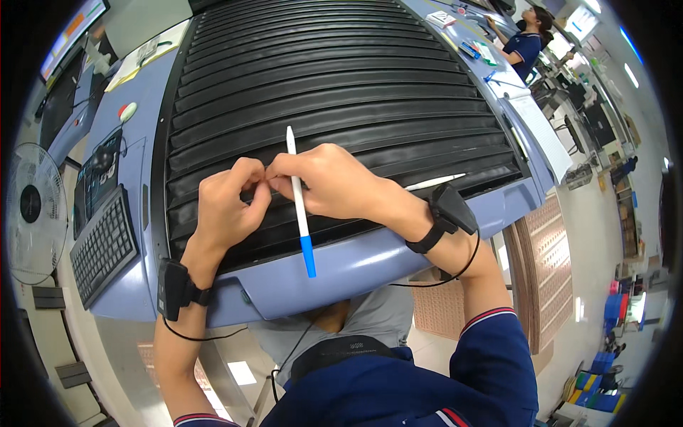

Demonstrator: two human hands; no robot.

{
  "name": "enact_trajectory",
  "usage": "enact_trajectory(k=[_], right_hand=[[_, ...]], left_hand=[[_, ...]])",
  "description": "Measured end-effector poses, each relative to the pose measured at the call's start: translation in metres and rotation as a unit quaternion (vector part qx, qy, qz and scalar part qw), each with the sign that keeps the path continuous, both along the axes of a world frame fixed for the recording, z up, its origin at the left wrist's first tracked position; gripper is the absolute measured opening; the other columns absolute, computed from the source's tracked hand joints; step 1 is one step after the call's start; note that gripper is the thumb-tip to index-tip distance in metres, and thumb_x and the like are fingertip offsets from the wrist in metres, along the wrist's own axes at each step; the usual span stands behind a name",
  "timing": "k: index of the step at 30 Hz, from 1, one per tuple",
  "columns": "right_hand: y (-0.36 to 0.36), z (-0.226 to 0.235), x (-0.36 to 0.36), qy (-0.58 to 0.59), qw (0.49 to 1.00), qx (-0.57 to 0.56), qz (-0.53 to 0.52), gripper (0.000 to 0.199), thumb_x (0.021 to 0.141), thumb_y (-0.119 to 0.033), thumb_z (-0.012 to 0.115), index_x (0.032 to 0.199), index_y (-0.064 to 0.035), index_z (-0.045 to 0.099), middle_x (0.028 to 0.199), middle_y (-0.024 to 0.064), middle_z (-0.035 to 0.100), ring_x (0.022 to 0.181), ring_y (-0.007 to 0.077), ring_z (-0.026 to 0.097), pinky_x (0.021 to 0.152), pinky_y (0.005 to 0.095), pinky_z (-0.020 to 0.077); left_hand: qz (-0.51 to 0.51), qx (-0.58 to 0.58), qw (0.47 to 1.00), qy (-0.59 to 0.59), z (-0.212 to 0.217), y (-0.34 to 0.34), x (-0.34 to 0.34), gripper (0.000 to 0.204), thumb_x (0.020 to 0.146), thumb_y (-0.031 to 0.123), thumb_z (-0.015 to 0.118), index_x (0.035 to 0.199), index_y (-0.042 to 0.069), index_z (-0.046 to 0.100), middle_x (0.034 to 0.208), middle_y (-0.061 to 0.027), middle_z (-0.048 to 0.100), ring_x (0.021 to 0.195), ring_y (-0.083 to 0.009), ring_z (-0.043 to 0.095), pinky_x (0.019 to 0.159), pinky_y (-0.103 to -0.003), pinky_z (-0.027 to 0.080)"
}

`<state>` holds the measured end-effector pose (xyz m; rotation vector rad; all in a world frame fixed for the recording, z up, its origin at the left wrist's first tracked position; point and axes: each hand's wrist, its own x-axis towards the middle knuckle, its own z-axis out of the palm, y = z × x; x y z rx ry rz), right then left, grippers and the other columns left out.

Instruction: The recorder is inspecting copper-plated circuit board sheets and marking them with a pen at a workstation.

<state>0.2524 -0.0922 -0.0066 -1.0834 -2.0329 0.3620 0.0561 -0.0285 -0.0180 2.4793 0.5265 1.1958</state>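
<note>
My right hand (331, 181) is closed around a white pen (299, 206) with a blue end, which slants across the fingers. The pen's blue end points toward me, over the front edge of the blue-grey machine. Against the right fingertips rest the fingertips of my left hand (231, 199), curled and pinched together. Anything between the left fingertips is too small or hidden to make out. Both hands are above the black ribbed bed (320, 85). A second slim white pointed stick (435, 181) lies on the bed beyond my right wrist.
To the left are a black keyboard (107, 245), a red-and-white round button (127, 112) and a fan (32, 203). Papers (541, 132) and markers (470, 50) lie along the right side. Another person (526, 44) is at the far right. Cables hang from both wrist devices.
</note>
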Motion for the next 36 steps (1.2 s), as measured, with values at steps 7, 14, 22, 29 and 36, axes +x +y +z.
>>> enact_trajectory(k=[7,14,22,29,36], right_hand=[[-0.002,0.009,-0.003,-0.012,0.999,-0.035,0.001,0.009,0.085,-0.009,0.066,0.092,-0.005,0.062,0.069,0.0148,0.066,0.067,0.0376,0.066,0.062,0.0449,0.0511],[-0.005,0.003,0.003,-0.002,1.0,-0.007,-0.02,0.01,0.086,-0.011,0.069,0.094,-0.006,0.065,0.07,0.0162,0.066,0.064,0.0374,0.066,0.056,0.0433,0.0512],[-0.005,0.006,-0.002,0.005,0.999,-0.037,-0.009,0.01,0.088,-0.009,0.069,0.094,-0.0032,0.064,0.072,0.016,0.067,0.063,0.0354,0.066,0.057,0.0391,0.0513],[-0.008,0.015,-0.002,-0.016,0.997,-0.063,-0.033,0.011,0.088,-0.01,0.07,0.095,-0.0043,0.065,0.07,0.016,0.066,0.06,0.0346,0.064,0.056,0.0384,0.0494],[-0.007,0.026,-0.013,-0.024,0.998,-0.047,-0.037,0.015,0.087,-0.001,0.068,0.103,-0.0035,0.069,0.075,0.0162,0.067,0.063,0.0302,0.067,0.06,0.0344,0.0508]], left_hand=[[0.005,-0.008,1.0,-0.011,0.002,0.0,-0.002,0.016,0.075,-0.003,0.068,0.088,0.004,0.06,0.067,-0.0086,0.064,0.058,-0.0222,0.066,0.055,-0.03,0.051],[0.004,-0.005,1.0,0.001,-0.001,-0.001,0.004,0.016,0.076,0.001,0.068,0.089,0.005,0.061,0.069,-0.008,0.065,0.06,-0.0237,0.067,0.055,-0.032,0.051],[0.004,-0.001,1.0,-0.014,-0.003,-0.001,0.001,0.015,0.075,0.004,0.068,0.086,0.009,0.06,0.066,-0.0047,0.065,0.052,-0.0236,0.062,0.051,-0.032,0.048],[-0.003,-0.005,1.0,-0.014,-0.003,0.001,0.003,0.015,0.075,0.0,0.069,0.087,0.005,0.061,0.066,-0.0076,0.064,0.056,-0.0229,0.064,0.053,-0.03,0.05],[0.01,0.018,1.0,-0.016,-0.005,0.005,-0.001,0.013,0.075,0.009,0.068,0.087,0.009,0.062,0.064,-0.0077,0.064,0.056,-0.0283,0.065,0.054,-0.037,0.053]])
